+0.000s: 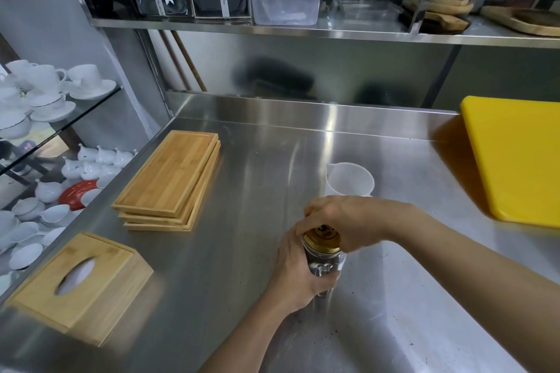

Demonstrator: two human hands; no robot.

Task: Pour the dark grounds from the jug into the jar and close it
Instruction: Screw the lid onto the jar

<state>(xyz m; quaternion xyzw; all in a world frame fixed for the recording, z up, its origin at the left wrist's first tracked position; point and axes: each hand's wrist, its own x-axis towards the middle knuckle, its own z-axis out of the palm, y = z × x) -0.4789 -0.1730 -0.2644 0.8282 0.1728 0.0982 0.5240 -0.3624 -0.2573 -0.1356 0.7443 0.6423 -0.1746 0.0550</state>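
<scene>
The jar (323,257) stands on the steel counter (248,191) right in front of the person, wrapped from the side by the left hand (298,277), whose fingers curl round the glass low down, most likely to stop it turning. The right hand (342,221) comes over from above and closes on the gold lid (321,238), fingertips spread round its rim, which looks to me like the screwing-down step. Whether the lid is fully tight I cannot tell from here. Dark contents show through the glass under the lid, so the pouring seems done. The white jug (348,180) sits upright just beyond the right hand, looking empty and set far enough back to leave the wrist room to twist. A few dark specks lie on the counter nearer the person than the hands, spilled grounds I would guess. Off to the left of the left hand are a stack of bamboo trays (169,179) and, closer in, a wooden tissue box (81,285); a yellow board (515,157) lies well to the right of the right hand.
</scene>
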